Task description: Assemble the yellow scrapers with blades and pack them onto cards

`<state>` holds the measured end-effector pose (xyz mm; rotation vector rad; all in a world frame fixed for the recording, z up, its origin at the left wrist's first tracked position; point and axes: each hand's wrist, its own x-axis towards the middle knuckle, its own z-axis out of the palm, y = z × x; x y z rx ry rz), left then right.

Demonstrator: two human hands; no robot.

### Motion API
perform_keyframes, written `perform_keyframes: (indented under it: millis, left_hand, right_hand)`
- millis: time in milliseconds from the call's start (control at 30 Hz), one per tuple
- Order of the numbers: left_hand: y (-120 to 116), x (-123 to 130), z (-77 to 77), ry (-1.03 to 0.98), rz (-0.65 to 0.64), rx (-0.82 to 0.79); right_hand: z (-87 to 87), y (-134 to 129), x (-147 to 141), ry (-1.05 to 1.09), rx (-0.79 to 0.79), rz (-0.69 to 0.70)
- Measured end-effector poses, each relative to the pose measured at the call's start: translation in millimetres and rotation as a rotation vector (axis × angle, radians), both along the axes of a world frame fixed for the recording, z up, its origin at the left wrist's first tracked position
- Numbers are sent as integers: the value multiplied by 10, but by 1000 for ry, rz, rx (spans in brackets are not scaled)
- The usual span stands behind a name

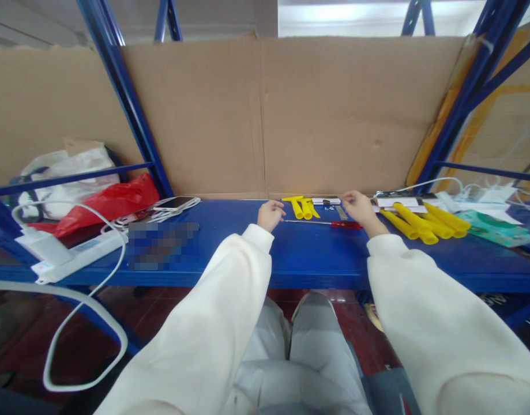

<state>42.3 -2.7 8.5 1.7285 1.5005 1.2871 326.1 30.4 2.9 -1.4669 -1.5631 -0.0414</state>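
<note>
My left hand (271, 215) is over the blue shelf, fingers curled together beside the tip of a screwdriver (346, 225). That screwdriver has a red handle and lies across the shelf between my hands. My right hand (359, 208) is raised above the handle end, thumb and fingertips drawn together. Whatever either hand may hold is too small to make out. Between them are yellow handle-shaped pieces (307, 208), a white-and-black strip (326, 202), tiny metal bits (329, 208) and a flat grey piece (341, 213).
Several yellow tubes (424, 223) lie right of my right hand, beside a green packet (493, 228). At the left are a phone (177, 203), a white power strip (81, 252) and a red bag (113, 203). Cardboard (265, 115) stands behind the blue shelf (234, 213).
</note>
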Motion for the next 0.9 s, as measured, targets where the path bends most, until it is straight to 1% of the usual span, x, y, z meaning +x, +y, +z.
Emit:
perform_keyframes:
  millis: [100,167,233,300,367,533,700,900]
  left_hand:
    - [-63,72,-74,467,-171,207]
    - [-112,118,-114,756,-236,313]
    - [-147,150,-141,952,-259,367]
    - [-160,164,-157,1057,-255,365]
    - [-153,164,-164,1096,-235,322]
    - [-119,146,-155,1110,-189,213]
    - [-101,137,-146,1124,-178,156]
    - [-82,128,-146,1097,-174,114]
  right_hand:
    - [-52,-19,-16,-69,-78,78]
    - [-62,-27,-32,-77,-104,111]
    - [-62,-35,-52,-69,-122,128]
    - [-58,-46,-71,-64,-155,139]
    - [-50,-59,-85,-61,-197,150]
    - [-27,-89,-93,-55,-256,184]
    - [-7,-117,-119,-65,-303,167]
    - [5,-151,-165,-53,-321,140]
